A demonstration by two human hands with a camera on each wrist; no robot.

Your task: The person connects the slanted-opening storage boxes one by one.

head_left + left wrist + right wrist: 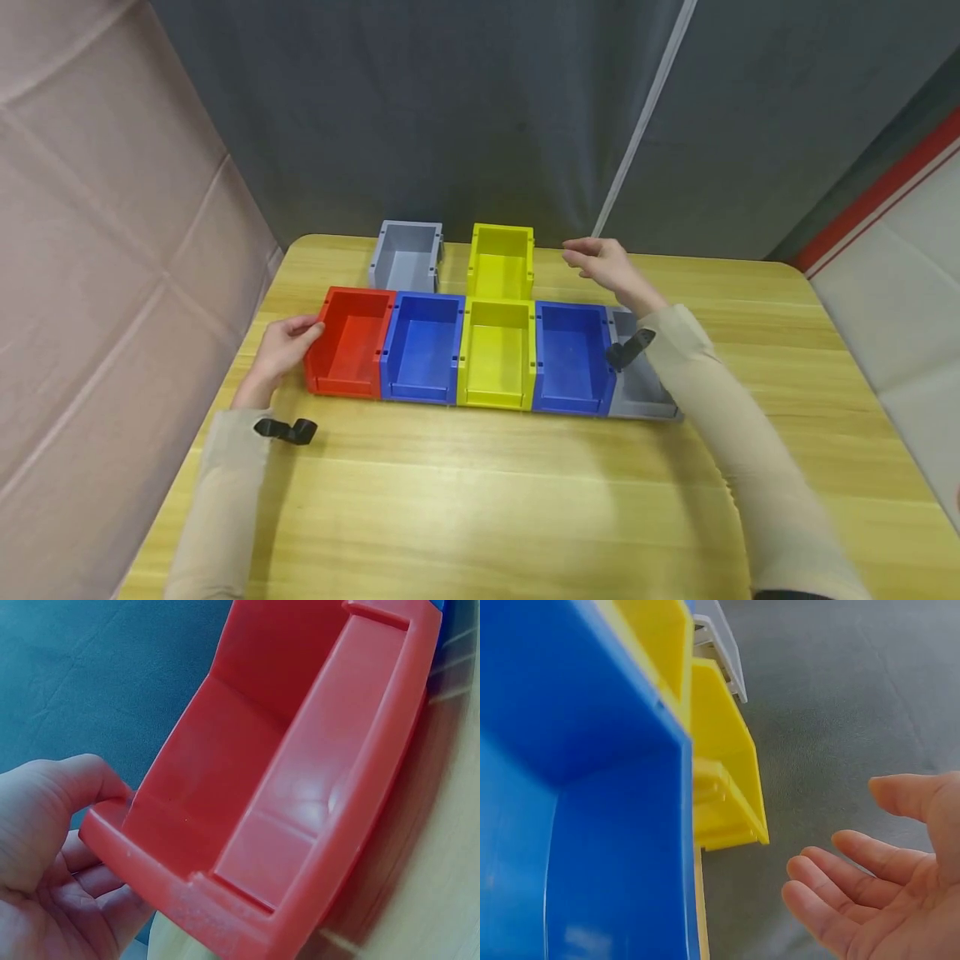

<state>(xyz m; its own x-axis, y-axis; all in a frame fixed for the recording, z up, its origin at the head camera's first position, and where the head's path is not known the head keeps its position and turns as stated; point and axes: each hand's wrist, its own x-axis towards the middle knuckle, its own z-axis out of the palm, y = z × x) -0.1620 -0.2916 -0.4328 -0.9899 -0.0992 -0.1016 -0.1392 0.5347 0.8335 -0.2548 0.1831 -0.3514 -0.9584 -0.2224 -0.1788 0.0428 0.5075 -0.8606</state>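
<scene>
My left hand (281, 343) grips the left side of a red storage bin (351, 343). In the left wrist view its thumb lies at the rim of the bin, with the other fingers curled along the outside. The red bin stands at the left end of a row, against a blue bin (422, 348). My right hand (607, 268) is held in the air behind the row's right part, fingers loosely extended and nothing in them. Nearest to it are a second blue bin (573, 358) and a yellow bin (501, 254) in the back.
A front yellow bin (497, 354) sits between the two blue ones. At the row's right end is a grey bin (643, 387), partly hidden by the right forearm. Another grey bin (407, 254) stands behind the row. A dark curtain (450, 108) hangs beyond the wooden table (450, 492).
</scene>
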